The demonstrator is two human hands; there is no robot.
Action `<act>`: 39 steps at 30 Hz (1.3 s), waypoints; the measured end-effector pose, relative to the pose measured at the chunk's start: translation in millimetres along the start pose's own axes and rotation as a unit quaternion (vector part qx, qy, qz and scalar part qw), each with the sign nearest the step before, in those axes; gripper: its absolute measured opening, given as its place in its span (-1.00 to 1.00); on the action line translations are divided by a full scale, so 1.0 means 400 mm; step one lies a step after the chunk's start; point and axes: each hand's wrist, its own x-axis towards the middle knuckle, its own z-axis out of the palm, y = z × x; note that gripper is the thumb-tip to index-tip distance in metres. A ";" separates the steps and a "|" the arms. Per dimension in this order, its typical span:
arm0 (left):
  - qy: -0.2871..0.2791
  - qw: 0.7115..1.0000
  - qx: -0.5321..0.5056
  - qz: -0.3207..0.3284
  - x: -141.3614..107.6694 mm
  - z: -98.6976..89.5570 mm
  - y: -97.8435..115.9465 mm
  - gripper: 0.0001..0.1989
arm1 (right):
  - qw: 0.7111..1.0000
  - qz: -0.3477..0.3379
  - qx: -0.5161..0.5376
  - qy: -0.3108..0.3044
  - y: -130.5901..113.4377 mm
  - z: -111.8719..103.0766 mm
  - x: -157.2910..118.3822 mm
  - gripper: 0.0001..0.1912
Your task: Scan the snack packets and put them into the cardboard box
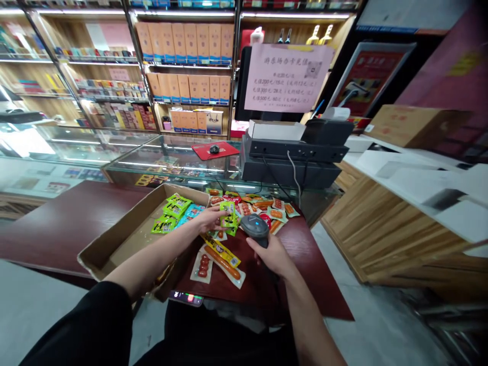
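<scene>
Pinched in my left hand (210, 221) is a green snack packet (227, 211), held up over the pile of packaged sausages (259, 204). My right hand (275, 255) is wrapped round the handle of a black barcode scanner (254, 226), its head close to the packet and a small blue light showing on top. Below them on the dark red table lie a long sausage in clear wrap (224, 264), a yellow packet (221, 250) and a sausage pack (202, 266). To the left, an open cardboard box (125, 244) contains green packets (172, 211) and blue packets (190, 215).
A phone (186, 298) lies at the table's near edge. Beyond the pile stand a glass counter (171, 152), a red mouse pad (224, 151) and a black till (293, 168) with a cable hanging down. Wooden cabinets (404, 223) flank the right side.
</scene>
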 end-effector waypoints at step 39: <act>0.021 0.995 0.093 0.039 0.021 0.004 -0.022 -0.60 | 1.000 0.000 -0.010 -0.021 0.027 0.016 -0.038 -0.66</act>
